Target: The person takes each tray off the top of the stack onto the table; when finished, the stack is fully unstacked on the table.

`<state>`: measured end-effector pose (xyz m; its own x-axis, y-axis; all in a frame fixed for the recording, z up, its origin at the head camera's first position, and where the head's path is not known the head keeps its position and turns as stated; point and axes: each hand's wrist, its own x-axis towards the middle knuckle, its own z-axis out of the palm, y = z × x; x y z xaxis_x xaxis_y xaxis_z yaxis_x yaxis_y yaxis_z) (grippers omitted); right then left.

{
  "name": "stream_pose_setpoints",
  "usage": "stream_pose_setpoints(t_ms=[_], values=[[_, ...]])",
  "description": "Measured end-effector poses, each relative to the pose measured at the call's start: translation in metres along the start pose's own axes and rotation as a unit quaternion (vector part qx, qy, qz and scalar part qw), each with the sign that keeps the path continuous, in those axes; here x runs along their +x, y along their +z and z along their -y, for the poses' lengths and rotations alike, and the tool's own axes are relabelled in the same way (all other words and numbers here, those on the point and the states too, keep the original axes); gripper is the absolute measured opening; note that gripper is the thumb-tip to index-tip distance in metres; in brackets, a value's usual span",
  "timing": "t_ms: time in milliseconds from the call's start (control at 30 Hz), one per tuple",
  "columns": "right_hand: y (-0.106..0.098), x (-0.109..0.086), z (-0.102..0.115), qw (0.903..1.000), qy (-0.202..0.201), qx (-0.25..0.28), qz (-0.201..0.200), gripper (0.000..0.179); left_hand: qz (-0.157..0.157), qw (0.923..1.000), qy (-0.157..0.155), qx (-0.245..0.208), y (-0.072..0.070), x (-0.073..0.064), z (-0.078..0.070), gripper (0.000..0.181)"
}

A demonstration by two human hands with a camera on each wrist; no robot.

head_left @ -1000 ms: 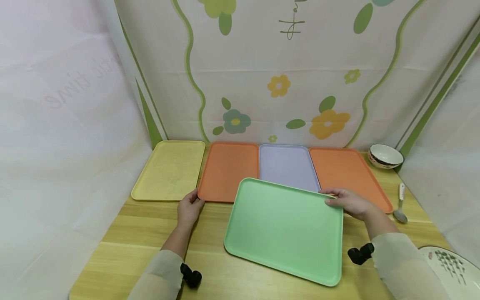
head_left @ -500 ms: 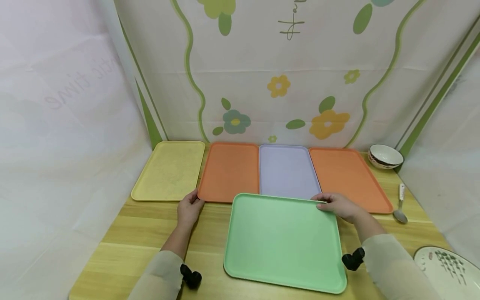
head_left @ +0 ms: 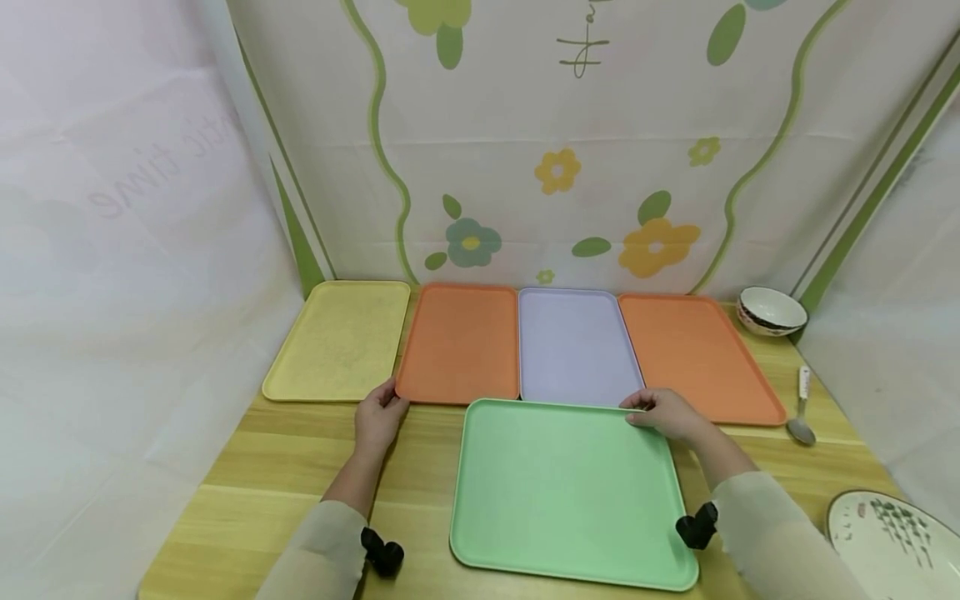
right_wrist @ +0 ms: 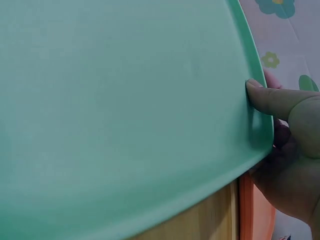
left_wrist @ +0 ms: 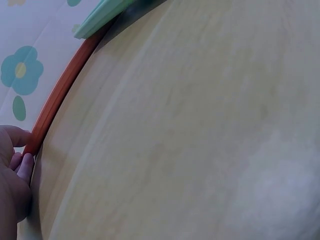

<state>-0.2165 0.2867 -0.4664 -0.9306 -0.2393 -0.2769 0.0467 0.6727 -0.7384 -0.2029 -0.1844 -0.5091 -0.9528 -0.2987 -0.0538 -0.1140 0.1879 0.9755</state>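
My right hand (head_left: 663, 412) pinches the far right corner of a green tray (head_left: 573, 496), its thumb (right_wrist: 272, 100) on the inside of the rim and its other fingers underneath. The green tray lies sideways in front of the row, its far edge meeting the near edge of a lavender tray (head_left: 577, 342). At the near left corner of an orange tray (head_left: 459, 346), my left hand (head_left: 378, 421) grips the rim between thumb and fingers. The left wrist view shows that orange rim (left_wrist: 62, 92) from the side, with the green tray's corner (left_wrist: 100, 20) overlapping its far end.
A yellow tray (head_left: 341, 342) ends the row on the left, a second orange tray (head_left: 697, 358) on the right. Beyond it stand a bowl (head_left: 772, 312) and a spoon (head_left: 802, 408). A patterned plate (head_left: 888, 542) sits at the near right. Printed fabric (head_left: 510, 125) walls the wooden table.
The green tray has swung from a slant to nearly straight and come nearer, uncovering more of the lavender tray. My right hand moved left and nearer with it; my left hand stayed put.
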Motion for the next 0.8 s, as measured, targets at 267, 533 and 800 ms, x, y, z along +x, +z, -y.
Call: stream_pose_setpoints(t_ms=[267,533,800], values=[[0.009,0.003,0.001,0.999,-0.006,-0.04,-0.018,0.019,0.001,1.0,-0.004,0.0,-0.001,0.001,0.0,0.05],[0.014,0.006,-0.001,0.9983,-0.009,-0.049,-0.031,0.015,0.005,0.9999,-0.009,-0.004,0.0,0.0,-0.001,0.051],[0.014,0.006,-0.001,0.9986,-0.016,-0.03,-0.041,0.032,0.004,0.9999,-0.009,-0.008,0.0,0.001,-0.002,0.05]])
